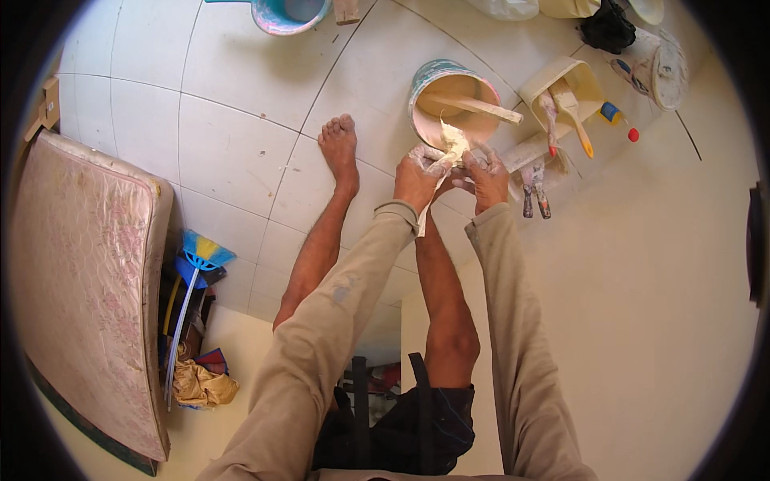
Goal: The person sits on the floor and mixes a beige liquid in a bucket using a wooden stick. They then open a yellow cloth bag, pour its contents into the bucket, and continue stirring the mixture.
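A limp, cream-coloured strip [454, 143] with ragged ends, coated in pale paste, is held between both my hands. My left hand [415, 178] is closed on it, and a tail hangs down past that wrist. Fingers bent, my right hand [488, 178] pinches the strip's other side. Pale residue whitens the fingers of both. Just beyond them stands a bucket [416, 96], green-blue outside and stained pale inside. A flat wooden stick [473, 107] lies across its mouth. The strip partly covers the bucket's near rim.
Right of the bucket, a cream tub [595, 86] holds paintbrushes [571, 108]; putty knives [536, 192] lie nearer. A blue-and-yellow can [611, 112] and a crusted white bucket [667, 72] stand farther right. A blue pail [293, 20] sits at the far edge. Leftward are a mattress [88, 280] and a broom [204, 252].
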A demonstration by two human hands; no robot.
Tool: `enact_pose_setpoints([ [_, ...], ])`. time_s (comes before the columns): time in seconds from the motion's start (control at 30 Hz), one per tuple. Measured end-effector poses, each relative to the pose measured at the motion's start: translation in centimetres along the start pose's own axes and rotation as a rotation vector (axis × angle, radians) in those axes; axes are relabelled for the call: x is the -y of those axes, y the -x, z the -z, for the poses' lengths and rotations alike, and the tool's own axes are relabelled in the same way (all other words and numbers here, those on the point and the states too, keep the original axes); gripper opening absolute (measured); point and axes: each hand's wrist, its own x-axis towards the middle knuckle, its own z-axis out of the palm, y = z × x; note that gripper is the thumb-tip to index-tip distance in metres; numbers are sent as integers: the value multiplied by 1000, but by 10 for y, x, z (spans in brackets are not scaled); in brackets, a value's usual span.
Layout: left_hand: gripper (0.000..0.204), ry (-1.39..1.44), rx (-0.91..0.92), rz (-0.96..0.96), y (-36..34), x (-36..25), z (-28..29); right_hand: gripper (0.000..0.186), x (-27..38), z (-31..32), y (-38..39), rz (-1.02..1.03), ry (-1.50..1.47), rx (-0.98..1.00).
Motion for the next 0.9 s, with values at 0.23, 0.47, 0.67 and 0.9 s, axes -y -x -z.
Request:
enact_pose_setpoints([
  [0.23,15,73,20,85,2,-6,-3,37,1,-1,-1,47,105,16],
  [0.47,11,69,-10,14,-2,-10,-9,28,-2,-3,-1,122,146,-24],
  [0.67,12,153,-91,111,-2,-13,-18,25,-8,0,-11,149,225,-24],
  [0.9,27,575,-51,289,-3,-17,-26,27,-12,-5,-14,183,163,-83],
])
